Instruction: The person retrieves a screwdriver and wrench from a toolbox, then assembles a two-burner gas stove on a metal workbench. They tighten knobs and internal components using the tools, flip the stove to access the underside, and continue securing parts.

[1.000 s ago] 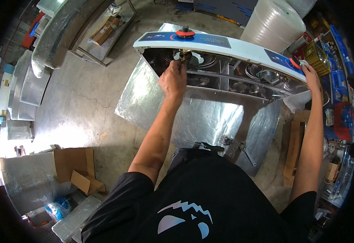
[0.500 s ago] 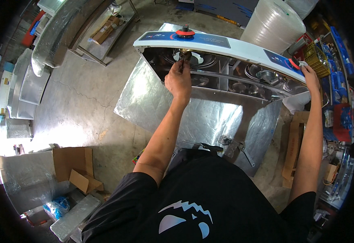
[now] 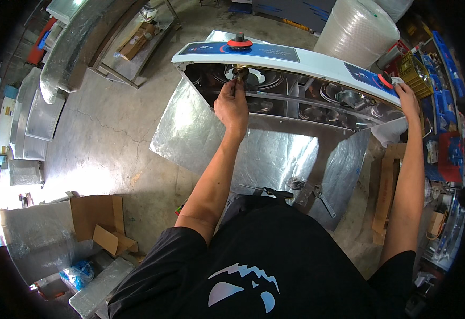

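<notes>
We have the tilted stove [image 3: 317,63] between twelve and two o'clock. Our right hand [image 3: 408,101], two o'clock, grips its end, apparently for steadiness; our left hand [image 3: 231,109], twelve o'clock, pinches a dark fitting [image 3: 241,74], fingers closed.

My left grip [image 3: 232,108] pinches a dark fitting [image 3: 241,72] just below the left knob [image 3: 239,42] of the stove [image 3: 322,64], whose open underside [image 3: 275,100] faces me. My right grip [image 3: 408,100] holds the stove beside the right knob [image 3: 385,80]. A wrench [image 3: 325,204] lies closer to me on the silvery table [image 3: 272,154].
</notes>
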Available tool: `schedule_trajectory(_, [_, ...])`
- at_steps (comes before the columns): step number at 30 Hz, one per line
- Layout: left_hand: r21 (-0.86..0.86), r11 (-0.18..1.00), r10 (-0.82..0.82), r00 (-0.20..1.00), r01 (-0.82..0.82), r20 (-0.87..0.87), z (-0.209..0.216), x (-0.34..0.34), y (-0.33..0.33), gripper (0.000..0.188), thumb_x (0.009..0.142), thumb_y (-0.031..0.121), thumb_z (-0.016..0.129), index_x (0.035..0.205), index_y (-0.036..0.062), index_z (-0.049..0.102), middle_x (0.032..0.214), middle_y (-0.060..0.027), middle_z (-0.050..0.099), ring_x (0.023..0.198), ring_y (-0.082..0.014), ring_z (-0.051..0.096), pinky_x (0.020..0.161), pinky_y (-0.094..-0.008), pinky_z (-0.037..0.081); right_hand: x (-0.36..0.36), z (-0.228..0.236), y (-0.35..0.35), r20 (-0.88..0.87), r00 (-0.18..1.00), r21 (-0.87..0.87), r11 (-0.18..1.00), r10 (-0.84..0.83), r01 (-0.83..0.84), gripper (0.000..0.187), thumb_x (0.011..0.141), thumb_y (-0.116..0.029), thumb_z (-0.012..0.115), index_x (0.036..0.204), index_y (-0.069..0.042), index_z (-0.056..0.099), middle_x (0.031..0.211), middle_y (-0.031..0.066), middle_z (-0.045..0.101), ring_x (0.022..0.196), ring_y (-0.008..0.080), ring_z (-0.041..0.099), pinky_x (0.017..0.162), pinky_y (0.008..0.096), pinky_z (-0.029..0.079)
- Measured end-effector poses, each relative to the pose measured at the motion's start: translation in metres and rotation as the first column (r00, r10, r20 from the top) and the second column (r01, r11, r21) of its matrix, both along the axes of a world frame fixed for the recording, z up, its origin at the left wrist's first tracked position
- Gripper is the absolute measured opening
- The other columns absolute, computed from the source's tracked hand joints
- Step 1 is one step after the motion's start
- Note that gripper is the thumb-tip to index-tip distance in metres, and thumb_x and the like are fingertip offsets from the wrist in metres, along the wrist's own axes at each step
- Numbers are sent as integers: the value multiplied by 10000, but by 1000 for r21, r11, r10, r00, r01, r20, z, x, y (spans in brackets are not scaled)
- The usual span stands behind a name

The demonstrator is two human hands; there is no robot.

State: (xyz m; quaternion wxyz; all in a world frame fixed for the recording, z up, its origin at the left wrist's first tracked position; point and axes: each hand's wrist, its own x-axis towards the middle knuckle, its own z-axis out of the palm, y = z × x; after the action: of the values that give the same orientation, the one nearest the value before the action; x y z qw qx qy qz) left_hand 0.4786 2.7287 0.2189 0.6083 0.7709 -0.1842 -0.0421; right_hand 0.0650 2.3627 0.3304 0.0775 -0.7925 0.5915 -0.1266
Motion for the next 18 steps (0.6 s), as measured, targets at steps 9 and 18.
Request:
schedule_trajectory(9, [-80,996,-34,997,28,-69,2,0,-2,268,975,224,692,1078,-20,732,801,-72,726,687,-121,649,652,-272,498,3,3,5,-13,1000,1,1000,-4,4,492,979,-504,523,1258,-132,683,1267,176,670,1179,387,621,984,444,458])
schedule_trajectory(18, [-58,997,-53,995,48,-89,-3,-1,7,334,954,231,740,1099,-65,692,849,-102,754,742,-104,687,642,-251,512,4,2,7,11,999,6,999,38,-38,510,979,-518,518,1270,-129,673,1265,164,668,1191,367,616,991,437,457])
